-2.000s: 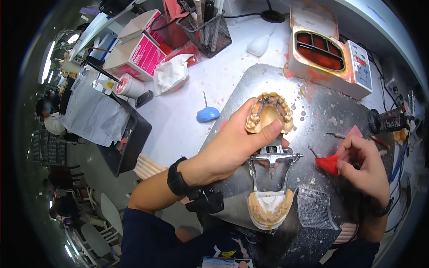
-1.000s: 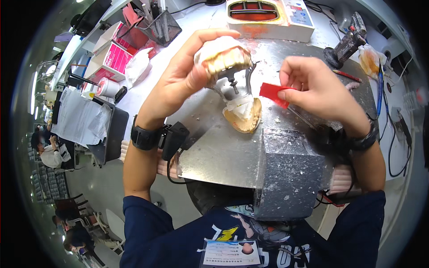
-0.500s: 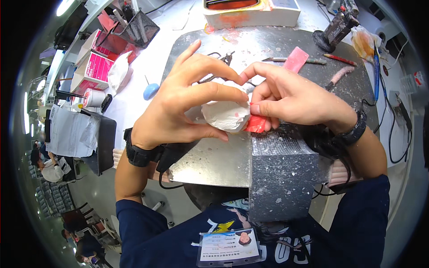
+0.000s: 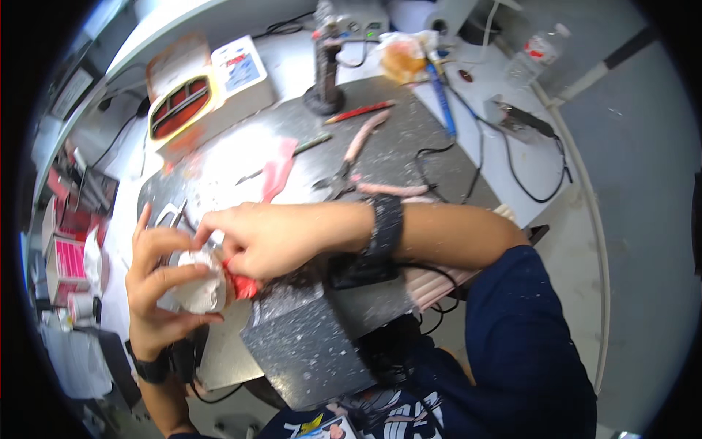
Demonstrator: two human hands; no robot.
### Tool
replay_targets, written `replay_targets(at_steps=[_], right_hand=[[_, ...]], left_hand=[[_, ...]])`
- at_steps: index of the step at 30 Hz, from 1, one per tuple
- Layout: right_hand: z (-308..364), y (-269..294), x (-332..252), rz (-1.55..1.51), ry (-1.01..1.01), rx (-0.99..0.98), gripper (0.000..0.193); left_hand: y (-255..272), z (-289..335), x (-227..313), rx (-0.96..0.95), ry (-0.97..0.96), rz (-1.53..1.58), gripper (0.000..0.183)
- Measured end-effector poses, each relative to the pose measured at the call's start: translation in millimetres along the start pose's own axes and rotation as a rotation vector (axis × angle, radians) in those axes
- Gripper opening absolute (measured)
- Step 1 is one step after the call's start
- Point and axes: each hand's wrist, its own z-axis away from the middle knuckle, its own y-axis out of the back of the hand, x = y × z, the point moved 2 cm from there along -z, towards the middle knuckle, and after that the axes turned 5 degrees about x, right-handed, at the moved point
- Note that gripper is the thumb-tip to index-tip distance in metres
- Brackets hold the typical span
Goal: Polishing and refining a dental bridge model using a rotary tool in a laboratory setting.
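Note:
My left hand (image 4: pixel 155 282) is closed round a white plaster cast (image 4: pixel 203 294), its fingers over the top and the thumb along the near side. Against the cast's right side lies a piece of red wax sheet (image 4: pixel 243 287). The fingers of my right hand (image 4: pixel 281 233) are bent down and pressed onto this wax where it meets the cast. Part of the wax and some right fingertips are hidden behind that hand. Just beyond my hands, a pink wax sheet (image 4: pixel 278 172) lies on the metal bench plate (image 4: pixel 380 154).
A wax pot (image 4: pixel 183 110) with red wax stands far left. Pliers with pink-wrapped handles (image 4: pixel 340 181), a red pencil (image 4: pixel 360 111) and a dark upright stand (image 4: pixel 324 77) are beyond my right arm. A speckled dark box (image 4: pixel 307 351) juts from the near edge. Cables run at the right.
The view has swung to the right, so the bench appears shifted left and turned. Both hands keep hold of the cast and red wax; my right hand now covers more of the wax.

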Motion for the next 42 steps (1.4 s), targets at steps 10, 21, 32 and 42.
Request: replay_targets(at_steps=[10, 21, 32, 42], right_hand=[[1, -4, 3, 0.042, -0.005, -0.006, 0.044], [5, -2, -13, 0.109, -0.099, -0.124, 0.052], [187, 194, -22, 0.280, 0.032, 0.792, 0.044], [366, 287, 86, 0.236, -0.815, 1.246, 0.043]], left_hand=[[-3, 5, 5, 0.025, 0.025, 0.024, 0.061], [-2, 14, -1, -0.007, -0.050, -0.077, 0.067], [-11, 38, -53, 0.348, 0.681, 1.281, 0.070], [-7, 19, -43, 0.205, 0.581, 0.897, 0.039]])
